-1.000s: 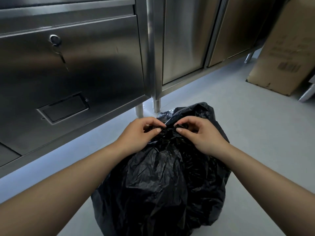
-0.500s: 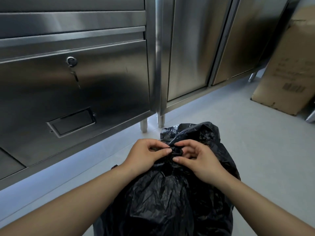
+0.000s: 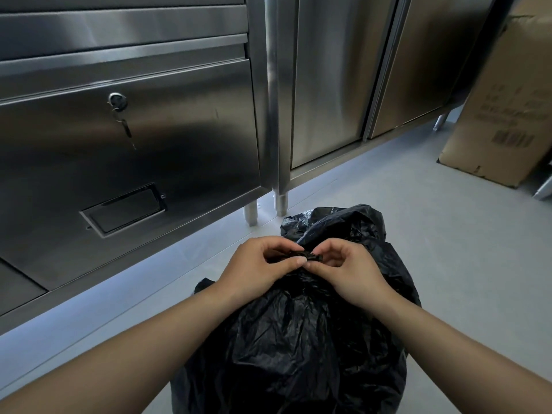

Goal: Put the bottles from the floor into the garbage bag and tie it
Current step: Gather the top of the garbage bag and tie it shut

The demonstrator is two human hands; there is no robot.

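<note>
A full black garbage bag (image 3: 298, 348) stands on the grey floor right in front of me. Its gathered top is twisted into a small knot (image 3: 312, 256) between my hands. My left hand (image 3: 260, 267) pinches the bag's plastic on the left of the knot with thumb and fingers. My right hand (image 3: 349, 270) pinches it from the right, fingertips almost touching the left thumb. Loose plastic of the bag's mouth sticks up behind the hands. No bottle shows on the floor; the bag's contents are hidden.
Stainless steel cabinets (image 3: 143, 138) on short legs (image 3: 280, 201) line the far side, with a key in a lock (image 3: 118, 101). A cardboard box (image 3: 501, 109) stands at the right. A metal leg (image 3: 542, 191) shows at the right edge.
My view has tilted upward, so the bag and hands sit lower in the frame. Both hands have closed in tighter on the bag's knot.
</note>
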